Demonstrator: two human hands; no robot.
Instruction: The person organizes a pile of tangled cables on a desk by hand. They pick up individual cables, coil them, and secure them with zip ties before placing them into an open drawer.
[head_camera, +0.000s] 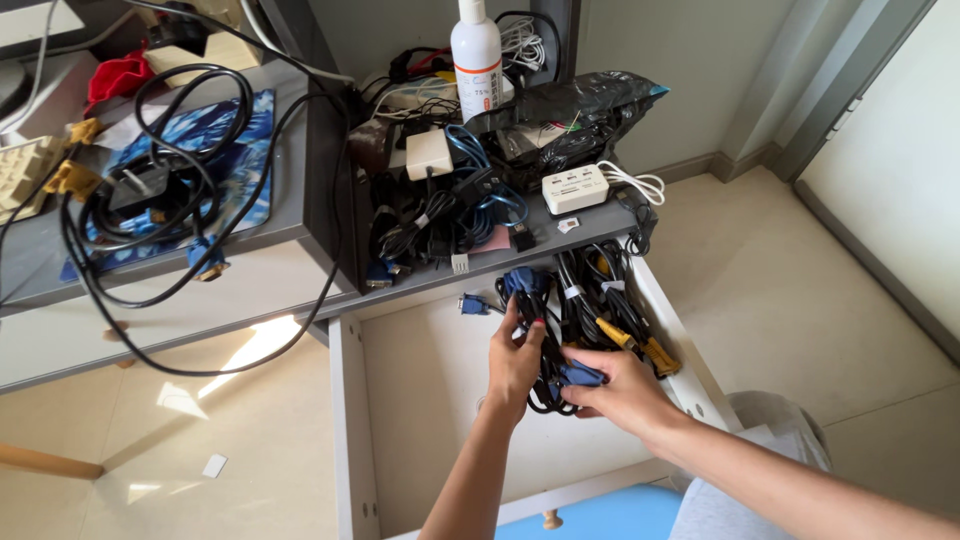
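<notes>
- Black cable bundle (548, 368) with blue plugs sits in the open white drawer (420, 400), right half.
- Left hand (513, 362) is clamped round the coil; right hand (620, 392) pinches the blue connector (580, 375).
- Looks floppy, light and tangle-prone, so I'd grab the coil's middle, not the plugs.

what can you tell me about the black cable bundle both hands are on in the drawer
The black cable bundle is a coiled loop of glossy, rubbery-looking cord with blue plug ends, one near the top and one under the right hand. The left hand grips its left side. It sits over the open white drawer, beside other cables with yellow plugs.
</notes>
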